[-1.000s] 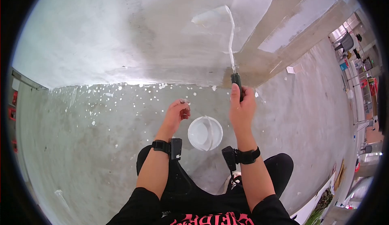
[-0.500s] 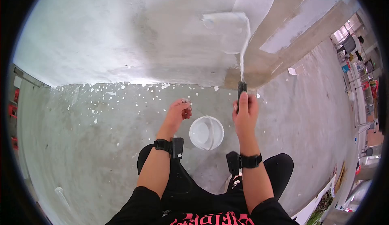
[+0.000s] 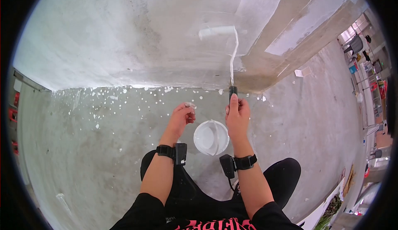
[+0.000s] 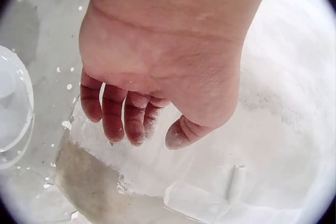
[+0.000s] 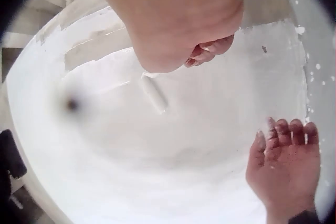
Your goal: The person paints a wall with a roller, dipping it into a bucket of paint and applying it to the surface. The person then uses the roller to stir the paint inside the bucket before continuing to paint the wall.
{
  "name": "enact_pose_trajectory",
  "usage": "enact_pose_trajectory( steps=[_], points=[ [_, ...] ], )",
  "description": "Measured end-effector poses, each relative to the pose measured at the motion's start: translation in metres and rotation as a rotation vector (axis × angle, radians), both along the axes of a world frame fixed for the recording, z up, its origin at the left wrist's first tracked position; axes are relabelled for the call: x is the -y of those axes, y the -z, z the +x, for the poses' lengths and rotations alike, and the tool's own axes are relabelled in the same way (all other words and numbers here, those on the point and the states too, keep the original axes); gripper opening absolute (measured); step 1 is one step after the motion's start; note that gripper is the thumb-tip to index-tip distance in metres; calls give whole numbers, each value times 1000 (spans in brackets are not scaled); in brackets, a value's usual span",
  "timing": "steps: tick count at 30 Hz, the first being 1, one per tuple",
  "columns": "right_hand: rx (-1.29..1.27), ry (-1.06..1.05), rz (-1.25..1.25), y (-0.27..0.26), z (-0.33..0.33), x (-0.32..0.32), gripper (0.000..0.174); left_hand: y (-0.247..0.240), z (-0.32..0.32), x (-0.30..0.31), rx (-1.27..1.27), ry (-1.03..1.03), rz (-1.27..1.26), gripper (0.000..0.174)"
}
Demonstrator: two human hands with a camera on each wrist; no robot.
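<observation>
My right hand (image 3: 238, 118) grips the dark handle of a paint roller (image 3: 217, 32), thumb laid along the handle. Its white sleeve lies against the wall (image 3: 174, 52), with the bent, paint-covered frame running down to the hand. The right wrist view shows the roller (image 5: 155, 94) beyond the hand, whose palm hides the handle. My left hand (image 3: 181, 117) hangs over the floor with loosely bent fingers and holds nothing. White paint coats some fingertips (image 4: 152, 119) in the left wrist view. Just right of that hand, a white bucket (image 3: 195, 139) with a raised handle stands on the floor.
Paint drops spatter the concrete floor (image 3: 103, 147) along the wall's foot. Bare brown-grey strips (image 3: 265, 60) show on the wall's right part. A small white piece (image 3: 298, 73) lies on the floor at right. My bent knees (image 3: 284, 176) flank the bucket's near side.
The roller first went right along the wall, then back left and lower, my right hand moving with it. My left hand and the bucket have stayed almost in place.
</observation>
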State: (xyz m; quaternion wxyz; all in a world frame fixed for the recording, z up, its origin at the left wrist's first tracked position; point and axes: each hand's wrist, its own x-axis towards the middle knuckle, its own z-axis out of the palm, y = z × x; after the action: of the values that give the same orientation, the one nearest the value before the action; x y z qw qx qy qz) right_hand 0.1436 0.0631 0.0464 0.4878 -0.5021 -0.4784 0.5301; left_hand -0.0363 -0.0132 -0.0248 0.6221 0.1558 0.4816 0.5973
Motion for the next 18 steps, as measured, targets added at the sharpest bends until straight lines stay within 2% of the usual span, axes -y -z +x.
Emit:
enact_pose_trajectory(
  steps=[9, 11, 15, 18],
  points=[
    [-45, -59, 85, -45, -31, -9, 38, -6, 6, -3, 19, -1, 22, 17],
    [-16, -54, 155, -34, -27, -13, 32, -7, 11, -7, 21, 5, 18, 16],
    [60, -44, 160, 8, -6, -8, 32, -6, 21, -11, 31, 27, 31, 15],
    [6, -19, 29, 27, 13, 0, 31, 7, 31, -13, -51, 38, -10, 17]
  ],
)
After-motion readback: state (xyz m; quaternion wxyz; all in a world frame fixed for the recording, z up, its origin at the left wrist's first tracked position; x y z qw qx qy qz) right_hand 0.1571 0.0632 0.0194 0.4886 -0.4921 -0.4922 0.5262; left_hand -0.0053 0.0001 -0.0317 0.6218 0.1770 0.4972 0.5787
